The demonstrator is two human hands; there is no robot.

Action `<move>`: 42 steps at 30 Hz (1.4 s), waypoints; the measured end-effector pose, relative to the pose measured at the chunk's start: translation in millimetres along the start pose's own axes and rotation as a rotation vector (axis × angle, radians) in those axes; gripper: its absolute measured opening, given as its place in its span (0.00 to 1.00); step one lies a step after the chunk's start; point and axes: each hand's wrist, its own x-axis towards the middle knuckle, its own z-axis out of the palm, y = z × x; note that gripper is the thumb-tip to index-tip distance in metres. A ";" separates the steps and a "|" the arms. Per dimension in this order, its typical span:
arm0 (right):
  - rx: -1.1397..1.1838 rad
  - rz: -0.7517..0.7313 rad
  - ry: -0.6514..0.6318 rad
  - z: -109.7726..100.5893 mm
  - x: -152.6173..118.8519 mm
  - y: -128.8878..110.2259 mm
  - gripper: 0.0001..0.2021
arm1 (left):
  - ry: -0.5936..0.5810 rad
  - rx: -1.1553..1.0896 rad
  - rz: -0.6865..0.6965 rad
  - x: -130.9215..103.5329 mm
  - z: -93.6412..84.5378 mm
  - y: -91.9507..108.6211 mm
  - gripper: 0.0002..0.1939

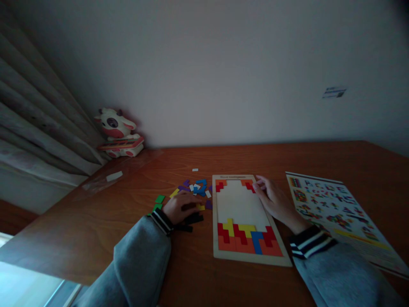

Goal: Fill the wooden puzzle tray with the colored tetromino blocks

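Note:
My left hand [182, 205] is low over a loose pile of puzzle pieces, its thumb and fingertips closed on a yellow puzzle piece [200, 207]. Around it lie blue pieces [200, 187], purple pieces [208, 204], green pieces [159, 199], black pieces [193, 218] and small white ones. To the right is a wooden puzzle board [252, 259], with red, orange, yellow and blue pieces fitted along its near end and red and orange ones in both far corners. At the board's right edge rests my right hand [273, 200], thumb and fingers apart, the thumb by the far-right red piece [249, 186].
A printed pattern sheet [345, 213] lies on the wooden table [179, 160] right of the board. At the back left sits a cow figure [118, 132] beside the curtain [41, 115]. A white scrap [114, 176] lies near the left edge. The wall bounds the far side.

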 end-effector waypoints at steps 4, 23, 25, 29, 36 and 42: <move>0.000 -0.006 0.008 0.7 -0.4 1.1 0.25 | 0.009 -0.052 -0.066 -1.3 -0.3 1.3 0.17; 0.013 0.011 -0.004 0.8 -1.7 2.3 0.24 | 0.166 0.134 -0.425 -3.6 -7.5 -6.1 0.12; 0.011 0.010 -0.003 1.1 -1.9 2.9 0.24 | 0.139 0.187 -0.395 -2.6 -8.9 -3.0 0.13; 0.019 -0.014 0.011 1.8 -2.2 4.2 0.24 | 0.099 0.212 -0.351 -2.4 -11.2 -0.2 0.15; 0.017 0.005 -0.009 2.2 -1.8 5.0 0.24 | 0.088 0.054 -0.474 -2.7 -7.6 -1.1 0.18; 0.021 -0.004 0.000 2.3 -2.0 3.7 0.24 | 0.102 0.000 -0.444 -0.3 -9.1 2.0 0.17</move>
